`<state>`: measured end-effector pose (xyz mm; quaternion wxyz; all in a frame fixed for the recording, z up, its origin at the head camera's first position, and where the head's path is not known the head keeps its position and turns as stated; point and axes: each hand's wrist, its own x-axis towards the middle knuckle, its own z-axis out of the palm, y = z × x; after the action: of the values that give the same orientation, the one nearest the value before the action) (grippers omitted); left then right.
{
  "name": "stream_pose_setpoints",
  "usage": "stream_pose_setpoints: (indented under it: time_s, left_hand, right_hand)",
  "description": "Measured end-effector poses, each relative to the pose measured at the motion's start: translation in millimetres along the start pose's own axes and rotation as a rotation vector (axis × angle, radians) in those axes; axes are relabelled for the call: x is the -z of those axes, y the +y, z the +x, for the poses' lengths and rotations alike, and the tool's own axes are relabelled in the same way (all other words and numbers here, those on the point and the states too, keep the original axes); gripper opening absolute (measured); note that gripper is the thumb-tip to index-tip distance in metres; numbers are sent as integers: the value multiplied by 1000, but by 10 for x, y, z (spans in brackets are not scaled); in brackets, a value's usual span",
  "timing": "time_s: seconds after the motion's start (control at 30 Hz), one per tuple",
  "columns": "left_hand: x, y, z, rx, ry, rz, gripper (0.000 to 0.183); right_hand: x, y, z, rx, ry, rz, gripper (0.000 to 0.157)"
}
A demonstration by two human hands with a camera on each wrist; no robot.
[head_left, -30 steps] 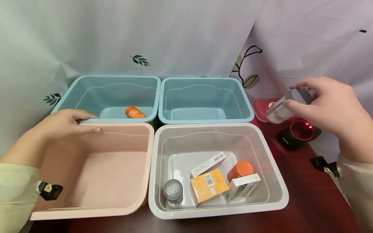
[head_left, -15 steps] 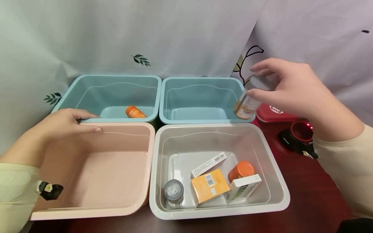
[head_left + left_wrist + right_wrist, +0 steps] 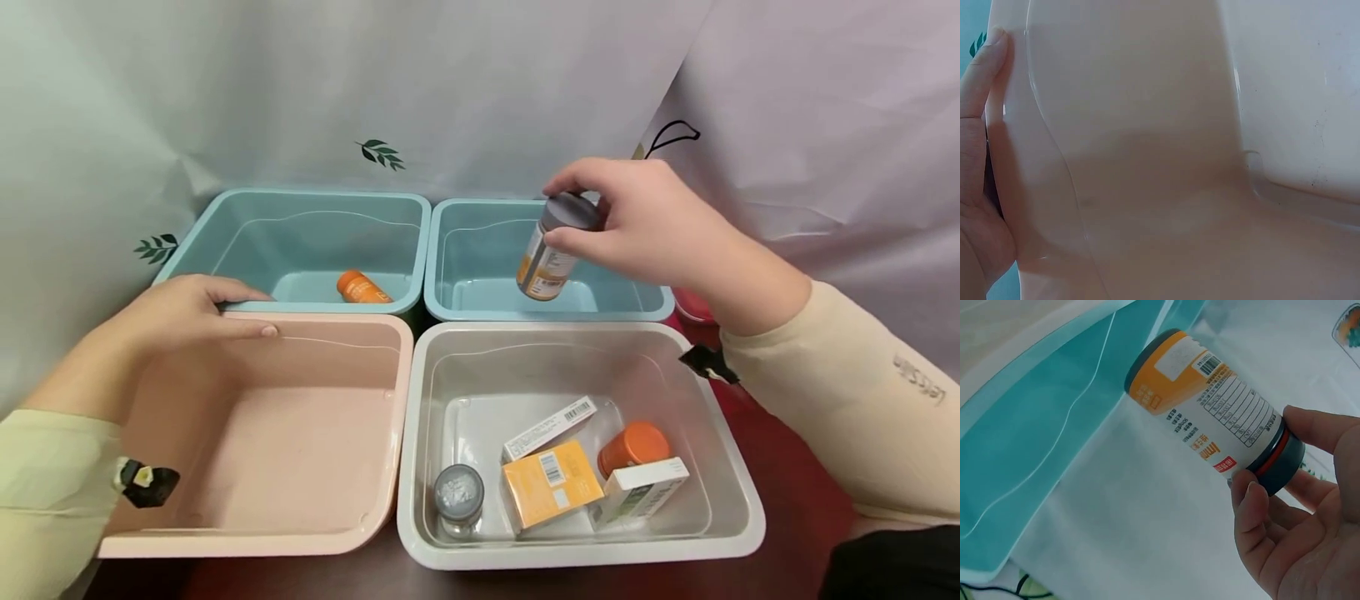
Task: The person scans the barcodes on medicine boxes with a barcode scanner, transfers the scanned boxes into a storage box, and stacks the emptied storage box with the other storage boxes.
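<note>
My right hand (image 3: 645,221) holds a white and orange pill bottle (image 3: 546,267) by its dark grey cap, thumb and fingers pinching round it. In the head view the bottle hangs tilted over the right blue bin (image 3: 551,316). The right wrist view shows the label of the bottle (image 3: 1204,400), with a table and a barcode. My left hand (image 3: 180,321) rests where the left blue bin (image 3: 322,198) meets the pink bin (image 3: 292,450), with relaxed, fairly straight fingers. Its thumb (image 3: 982,75) lies along the pink rim; the other fingers are mostly hidden.
The front right grey-white bin (image 3: 585,560) holds a grey-capped jar (image 3: 459,496), an orange-lidded bottle (image 3: 636,446), a yellow box (image 3: 553,485) and two white boxes, one a slim box (image 3: 550,429). An orange tube (image 3: 363,287) lies in the left blue bin. A red case (image 3: 693,305) shows behind my right arm.
My right hand has carried the pill bottle leftward from above the red case at the right to over the right blue bin. The left hand stays in place on the rims.
</note>
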<state>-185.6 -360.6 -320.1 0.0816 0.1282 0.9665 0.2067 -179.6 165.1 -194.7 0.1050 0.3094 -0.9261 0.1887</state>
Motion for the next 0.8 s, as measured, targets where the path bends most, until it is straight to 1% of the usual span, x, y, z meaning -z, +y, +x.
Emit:
stream_pose_setpoints:
  time_s: [0.13, 0.27, 0.4, 0.53, 0.67, 0.8]
  left_hand:
    - [-4, 16, -24, 9, -4, 3, 52]
    - [0, 36, -54, 13, -6, -3, 52]
    - [-8, 51, -54, 10, -1, -16, 51]
    - [-40, 61, -19, 7, 0, -19, 51]
    - [-68, 103, 23, 2, -12, -25, 51]
    - [-65, 162, 87, -18, -10, -26, 48]
  right_hand:
    - [-109, -104, 161, 51, -34, 15, 38]
    - [-240, -221, 343, 81, -73, 44, 40]
    - [-368, -324, 528, 110, -93, 56, 40]
    - [-478, -399, 705, 120, -104, 52, 39]
    - [-560, -454, 862, 101, -119, 56, 40]
    - [-600, -537, 1018, 87, -134, 8, 42]
